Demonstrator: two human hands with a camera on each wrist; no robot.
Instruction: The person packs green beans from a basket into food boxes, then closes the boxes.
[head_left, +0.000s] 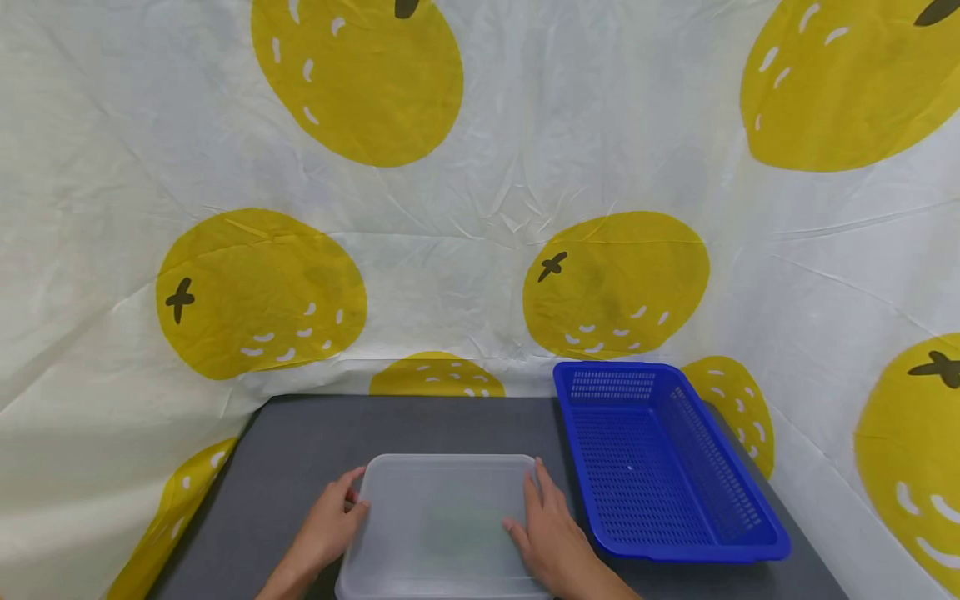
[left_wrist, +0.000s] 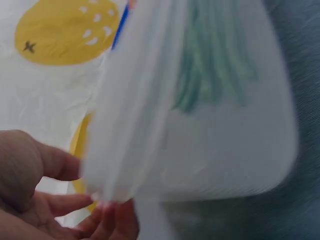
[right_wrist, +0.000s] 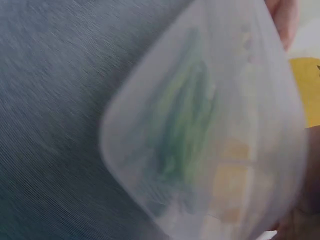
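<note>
A translucent lidded plastic container [head_left: 442, 517] is held between my two hands over the dark table. Long green pieces [left_wrist: 205, 60] show blurred through its wall in the left wrist view, and pale orange patches appear beside them in the right wrist view. My left hand [head_left: 333, 517] grips the left side, thumb at the lid's edge and fingers lower down. On the opposite side my right hand [head_left: 551, 533] holds the container, its fingers along the edge and its thumb over the lid. The container's near end is cut off by the head view's lower border.
A blue perforated plastic basket [head_left: 630, 475] stands on the table just right of my right hand. Behind the grey table [head_left: 315, 433] hangs a white cloth [head_left: 480, 192] printed with yellow fruit, which also runs down both sides.
</note>
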